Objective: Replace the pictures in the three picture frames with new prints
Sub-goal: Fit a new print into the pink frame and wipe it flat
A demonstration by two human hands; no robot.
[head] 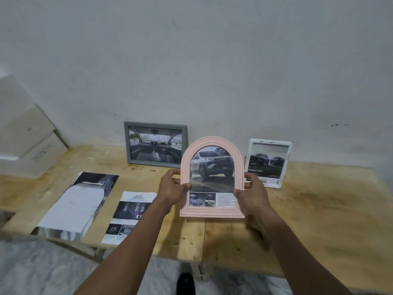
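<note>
Head view: pink arched frame [212, 177] held upright above the worktop [319, 209], left hand [173, 189] and right hand [252, 194] clamped on its side edges, fingers curled round, likely for checking the print. Counted three frames: grey frame [156, 144] and white frame [268, 162] leaning at the far wall. Two loose prints [131, 216] lying near left.

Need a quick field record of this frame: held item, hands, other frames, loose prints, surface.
held: pink arched picture frame, upright, facing the camera, truck print inside
left hand: grips the frame's left edge
right hand: grips the frame's right edge
grey rectangular frame: leans on the wall, car-interior print
white rectangular frame: stands by the wall, two-truck print
loose prints: two lie flat at left on the table
surface: wooden table
</note>
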